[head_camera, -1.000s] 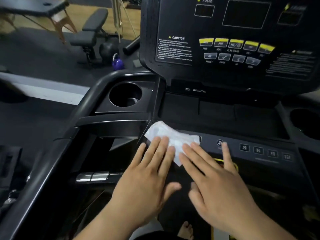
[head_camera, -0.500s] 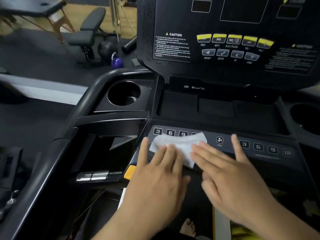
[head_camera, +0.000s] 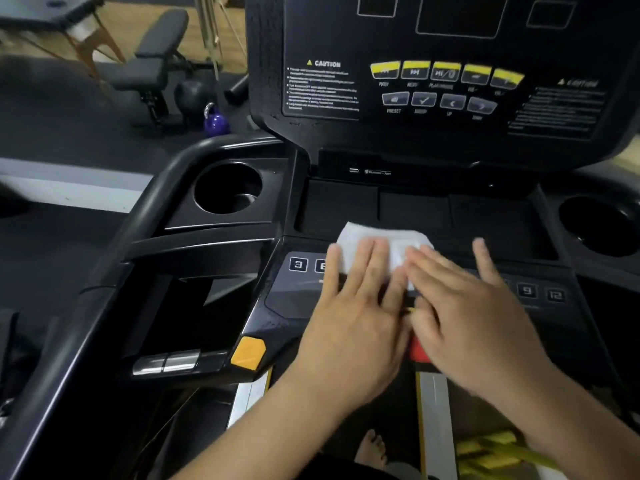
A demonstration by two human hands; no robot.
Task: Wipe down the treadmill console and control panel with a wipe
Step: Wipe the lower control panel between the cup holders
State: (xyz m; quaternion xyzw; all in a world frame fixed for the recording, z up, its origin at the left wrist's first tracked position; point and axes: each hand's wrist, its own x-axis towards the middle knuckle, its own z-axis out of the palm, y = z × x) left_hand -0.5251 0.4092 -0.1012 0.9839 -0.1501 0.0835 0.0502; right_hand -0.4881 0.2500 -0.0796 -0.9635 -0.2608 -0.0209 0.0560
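Wipe (head_camera: 381, 232) lay flat at panel (head_camera: 294, 296) upper edge. Left grip (head_camera: 353, 327) and right grip (head_camera: 474, 323) pressed it, fingers straight, nothing clenched.

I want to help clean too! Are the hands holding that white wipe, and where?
Nothing is gripped. The left hand and right hand press straight fingers on the wipe's near half, pinning it to the panel.
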